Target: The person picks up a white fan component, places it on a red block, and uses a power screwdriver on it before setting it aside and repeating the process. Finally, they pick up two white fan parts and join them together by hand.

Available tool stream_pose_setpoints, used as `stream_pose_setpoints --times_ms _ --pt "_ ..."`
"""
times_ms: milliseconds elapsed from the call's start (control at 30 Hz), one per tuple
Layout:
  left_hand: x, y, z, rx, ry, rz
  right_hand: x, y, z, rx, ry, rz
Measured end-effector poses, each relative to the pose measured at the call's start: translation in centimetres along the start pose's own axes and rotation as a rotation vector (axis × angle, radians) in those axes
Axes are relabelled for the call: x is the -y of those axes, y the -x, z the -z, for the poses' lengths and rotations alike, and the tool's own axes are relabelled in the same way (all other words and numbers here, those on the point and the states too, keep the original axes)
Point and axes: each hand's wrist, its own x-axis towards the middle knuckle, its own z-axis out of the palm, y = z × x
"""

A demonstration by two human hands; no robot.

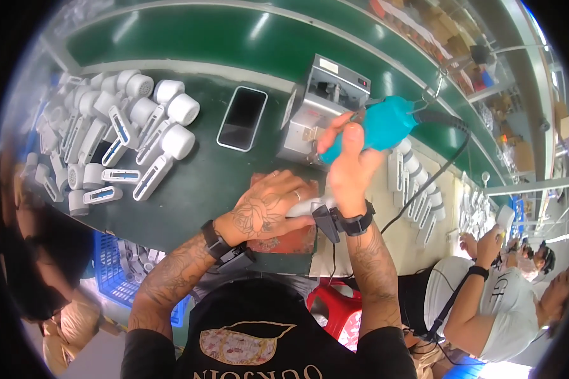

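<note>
My right hand (353,148) is wrapped around a teal electric screwdriver (389,123), its tip pointing down to the left at the front of a grey metal screw feeder (310,114). My left hand (273,205) holds down a white plastic part (305,207) on a worn reddish mat (281,243). Most of that part is hidden under my fingers and behind my right wrist. A black cable (452,155) runs from the screwdriver's rear, which hangs from a metal hook (435,88).
Many white round-headed handles (164,151) are heaped at the left of the green table (202,183). A phone (243,119) lies behind my left hand. More such handles (417,183) stand in a row at the right. A blue crate (117,271) sits below; a co-worker (487,303) works at the right.
</note>
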Motion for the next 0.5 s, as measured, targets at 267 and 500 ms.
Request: stream_pose_setpoints --times_ms 267,500 --pt "-0.3 -0.4 -0.3 -0.024 -0.006 0.015 2.8 4.6 3.5 0.004 -0.094 -0.064" --pt "-0.4 -0.1 -0.2 -0.022 -0.015 0.018 2.3 5.4 3.6 -0.022 -0.142 -0.083"
